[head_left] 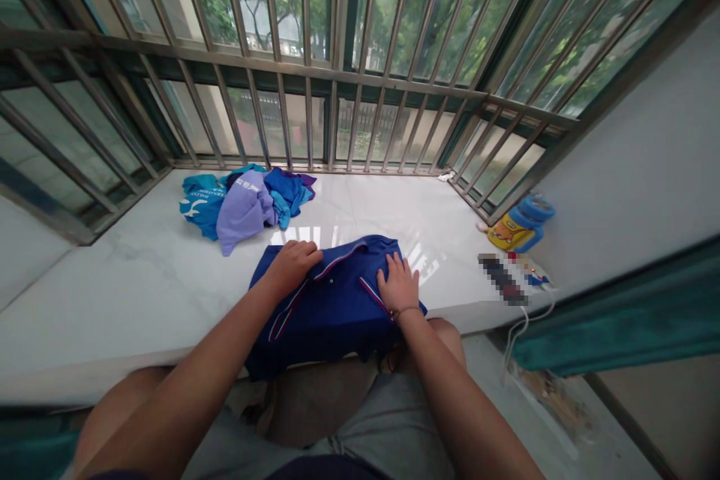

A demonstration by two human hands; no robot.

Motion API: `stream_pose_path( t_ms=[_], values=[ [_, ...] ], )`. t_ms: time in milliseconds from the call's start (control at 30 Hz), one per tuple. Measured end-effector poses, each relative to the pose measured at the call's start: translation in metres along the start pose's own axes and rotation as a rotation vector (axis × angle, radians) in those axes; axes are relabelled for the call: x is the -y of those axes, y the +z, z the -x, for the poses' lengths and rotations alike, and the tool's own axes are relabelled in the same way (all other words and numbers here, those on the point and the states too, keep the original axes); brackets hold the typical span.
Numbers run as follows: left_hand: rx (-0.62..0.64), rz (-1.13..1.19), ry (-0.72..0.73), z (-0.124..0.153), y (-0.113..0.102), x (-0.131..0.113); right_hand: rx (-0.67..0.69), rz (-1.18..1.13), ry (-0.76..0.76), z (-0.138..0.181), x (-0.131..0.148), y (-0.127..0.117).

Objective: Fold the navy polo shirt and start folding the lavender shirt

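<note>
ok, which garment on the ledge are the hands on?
The navy shirt with red-and-white trim, spread over the near edge of the ledge. The other garments lie bunched farther back, untouched.

Navy shirt (337, 319) partly hidden under right hand (399, 285); dark object (502, 279) pixelated.

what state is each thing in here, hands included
navy shirt, lying on the ledge, near part hanging over its edge
left hand, fingers bent on the navy shirt
right hand, palm down on the navy shirt
clothes pile, crumpled
blue-and-yellow container, lid unclear
teal curtain, drawn aside
</note>
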State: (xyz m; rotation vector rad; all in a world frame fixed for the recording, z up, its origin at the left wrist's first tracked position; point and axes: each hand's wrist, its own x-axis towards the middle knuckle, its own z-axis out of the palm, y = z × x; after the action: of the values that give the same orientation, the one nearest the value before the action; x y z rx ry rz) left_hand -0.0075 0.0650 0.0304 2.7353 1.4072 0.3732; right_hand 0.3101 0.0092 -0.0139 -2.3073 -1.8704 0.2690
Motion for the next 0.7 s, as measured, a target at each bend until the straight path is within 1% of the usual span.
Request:
stream_pose_path(
  t_ms=[33, 67, 133, 200, 267, 333, 433, 567, 633, 700],
  values=[
    [-0.007, -0.03, 0.037, 0.018, 0.005, -0.002, -0.009, -0.003, -0.005, 0.0, 0.0, 0.0],
    [-0.005, -0.049, 0.043, 0.035, 0.009, -0.003, -0.02, -0.003, -0.011, 0.0, -0.001, 0.001],
    [-0.003, -0.06, -0.001, 0.063, 0.015, 0.003, -0.041, 0.005, -0.021, -0.001, -0.002, 0.002],
    [-0.026, -0.061, -0.071, 0.082, 0.017, 0.014, -0.055, 0.02, -0.028, -0.002, -0.003, 0.004],
    [-0.067, -0.08, -0.136, 0.092, 0.015, 0.03, -0.064, 0.03, -0.03, -0.002, -0.003, 0.006],
    [-0.096, -0.102, -0.192, 0.093, 0.013, 0.046, -0.077, 0.029, -0.033, -0.003, -0.004, 0.009],
    [-0.095, -0.102, -0.209, 0.082, 0.01, 0.066, -0.136, -0.001, -0.029, -0.004, -0.007, 0.013],
    [0.051, -0.091, -0.158, 0.053, 0.005, 0.084, -0.26, -0.006, -0.043, -0.008, -0.014, 0.01],
    [0.106, -0.09, -0.145, 0.042, -0.002, 0.09, -0.246, 0.067, -0.082, -0.012, -0.019, 0.002],
    [0.107, -0.09, -0.15, 0.037, -0.01, 0.095, -0.198, 0.149, -0.114, -0.016, -0.022, -0.006]
  ],
)
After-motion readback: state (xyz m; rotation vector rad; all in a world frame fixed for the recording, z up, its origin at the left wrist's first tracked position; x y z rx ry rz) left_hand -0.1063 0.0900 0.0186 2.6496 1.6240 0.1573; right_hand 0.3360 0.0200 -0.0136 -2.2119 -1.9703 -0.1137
